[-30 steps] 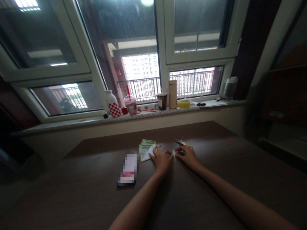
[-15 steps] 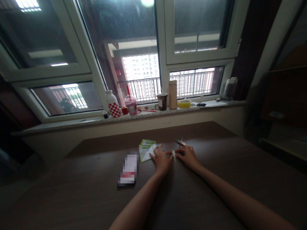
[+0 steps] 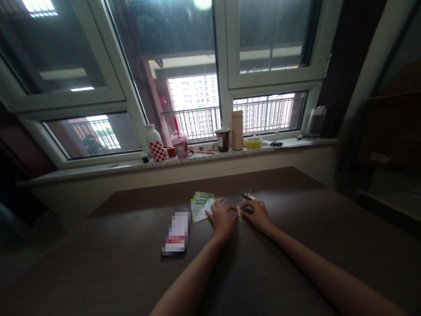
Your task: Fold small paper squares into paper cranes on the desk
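Note:
Between the fingertips of both hands is a small folded piece of green and white paper (image 3: pixel 239 213), just above or on the brown table (image 3: pixel 283 272). My left hand (image 3: pixel 224 219) pinches its left edge with thumb and index finger, the other fingers spread. My right hand (image 3: pixel 258 215) pinches it from the right, fingers curled. Green and white printed packets (image 3: pixel 200 210) lie overlapped beside my left hand, partly under its fingertips. Beyond my right hand rests a small pointed, colourful item (image 3: pixel 247 194) whose kind I cannot make out.
A phone-shaped object (image 3: pixel 176 232) with a blurred face lies left of my forearm. Along the windowsill stand a checkered bottle (image 3: pixel 156 147), a pink drink cup (image 3: pixel 180 145), a dark drink cup (image 3: pixel 222 139), a tan flask (image 3: pixel 237 131) and yellow tape (image 3: pixel 253 143).
My fingertips have shifted very slightly around the small folded paper. Everything else stays where it was.

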The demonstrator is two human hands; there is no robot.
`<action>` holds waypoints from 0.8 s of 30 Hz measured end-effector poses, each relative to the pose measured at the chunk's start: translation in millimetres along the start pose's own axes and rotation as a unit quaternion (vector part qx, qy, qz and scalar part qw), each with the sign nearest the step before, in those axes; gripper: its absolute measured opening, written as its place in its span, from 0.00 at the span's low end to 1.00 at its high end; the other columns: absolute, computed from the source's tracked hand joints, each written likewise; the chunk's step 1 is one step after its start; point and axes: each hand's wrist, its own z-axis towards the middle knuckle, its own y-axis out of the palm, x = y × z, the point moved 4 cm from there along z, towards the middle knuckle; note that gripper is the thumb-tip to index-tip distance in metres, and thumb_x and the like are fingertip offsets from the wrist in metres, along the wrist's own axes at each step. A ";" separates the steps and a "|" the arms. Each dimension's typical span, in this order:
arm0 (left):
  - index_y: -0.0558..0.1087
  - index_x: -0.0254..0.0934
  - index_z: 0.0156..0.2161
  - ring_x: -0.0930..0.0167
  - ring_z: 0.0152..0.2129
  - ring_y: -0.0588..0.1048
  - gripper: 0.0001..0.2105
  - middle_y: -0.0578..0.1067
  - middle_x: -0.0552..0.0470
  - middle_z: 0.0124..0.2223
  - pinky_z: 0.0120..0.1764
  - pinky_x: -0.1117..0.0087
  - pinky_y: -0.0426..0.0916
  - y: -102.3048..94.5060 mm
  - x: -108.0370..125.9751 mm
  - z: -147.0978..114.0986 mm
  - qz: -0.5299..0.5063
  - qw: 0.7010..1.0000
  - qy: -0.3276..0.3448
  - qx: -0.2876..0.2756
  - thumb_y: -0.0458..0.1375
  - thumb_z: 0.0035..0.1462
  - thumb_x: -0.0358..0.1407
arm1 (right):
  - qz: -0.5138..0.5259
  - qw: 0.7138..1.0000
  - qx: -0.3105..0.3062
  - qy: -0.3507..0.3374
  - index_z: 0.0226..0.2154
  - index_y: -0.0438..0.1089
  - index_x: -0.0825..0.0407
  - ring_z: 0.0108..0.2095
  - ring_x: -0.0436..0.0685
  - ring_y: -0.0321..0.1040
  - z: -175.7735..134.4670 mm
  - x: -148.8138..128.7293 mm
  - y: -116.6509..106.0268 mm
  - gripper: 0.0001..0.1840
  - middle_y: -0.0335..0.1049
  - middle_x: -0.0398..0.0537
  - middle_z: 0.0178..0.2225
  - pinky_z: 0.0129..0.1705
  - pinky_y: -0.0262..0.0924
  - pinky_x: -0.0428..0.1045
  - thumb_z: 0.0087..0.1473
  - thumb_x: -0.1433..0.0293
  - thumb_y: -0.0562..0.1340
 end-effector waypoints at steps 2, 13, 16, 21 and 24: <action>0.80 0.50 0.36 0.57 0.64 0.56 0.04 0.66 0.51 0.62 0.62 0.34 0.40 1.1 -0.7 0.8 -0.003 1.000 -0.003 0.000 0.64 0.54 0.38 | 0.003 1.000 0.008 -0.002 0.38 0.78 0.45 0.56 0.64 0.61 -0.3 -0.1 -0.2 0.14 0.73 0.49 0.50 0.57 0.56 0.57 0.45 0.68 0.68; 0.80 0.48 0.33 0.58 0.63 0.56 0.03 0.67 0.51 0.61 0.62 0.34 0.38 -1.9 1.4 -0.6 -0.009 1.000 0.001 0.005 0.63 0.55 0.39 | 0.034 0.997 -0.022 -0.062 0.28 0.77 0.48 0.52 0.62 0.64 0.7 -5.3 -2.6 0.04 0.76 0.48 0.41 0.58 0.53 0.57 0.47 0.72 0.66; 0.81 0.47 0.32 0.57 0.63 0.56 0.04 0.67 0.50 0.61 0.62 0.33 0.37 -1.4 2.0 -0.4 -0.009 1.000 0.018 0.012 0.63 0.56 0.40 | 0.057 0.994 -0.028 -0.090 0.26 0.76 0.49 0.52 0.61 0.65 1.7 -4.9 -1.9 0.03 0.77 0.47 0.41 0.60 0.52 0.58 0.48 0.72 0.65; 0.80 0.46 0.32 0.57 0.62 0.57 0.04 0.68 0.50 0.60 0.62 0.34 0.38 0.6 0.9 0.8 -0.002 1.000 0.016 0.011 0.63 0.56 0.39 | 0.072 0.991 -0.024 -0.110 0.24 0.74 0.48 0.54 0.62 0.63 2.4 -3.9 -0.1 0.05 0.78 0.47 0.43 0.60 0.52 0.59 0.47 0.73 0.66; 0.80 0.46 0.33 0.57 0.63 0.56 0.04 0.67 0.50 0.61 0.62 0.34 0.38 0.4 1.3 0.9 0.005 1.000 0.022 0.008 0.63 0.56 0.39 | 0.078 0.991 -0.027 -0.109 0.24 0.74 0.48 0.52 0.60 0.65 2.1 -4.3 0.4 0.05 0.78 0.47 0.40 0.59 0.54 0.57 0.47 0.74 0.65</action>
